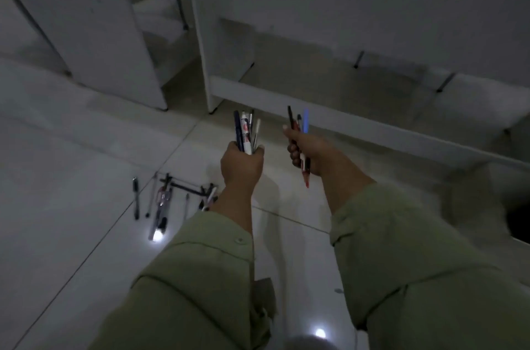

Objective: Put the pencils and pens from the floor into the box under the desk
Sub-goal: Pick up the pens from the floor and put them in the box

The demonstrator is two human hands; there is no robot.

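Under a white desk (pixel 315 19), low crossbar (pixel 358 126) ahead | left hand (pixel 242 166) grips pen bundle (pixel 246 131) | right hand (pixel 308 154) clutches more pens (pixel 299 123) | loose pens (pixel 166 200) on tiled floor (pixel 71 177), left.

A dim room of a home or a small office is shown, most likely a study corner. This is suggested by the white desk (pixel 344 5), whose side panel (pixel 200 34) and low crossbar (pixel 315 108) are seen from above, by the white cabinet (pixel 94 19) standing beside it, and by the pale tiled floor (pixel 71 249), on which pens and pencils (pixel 163 200) are scattered.
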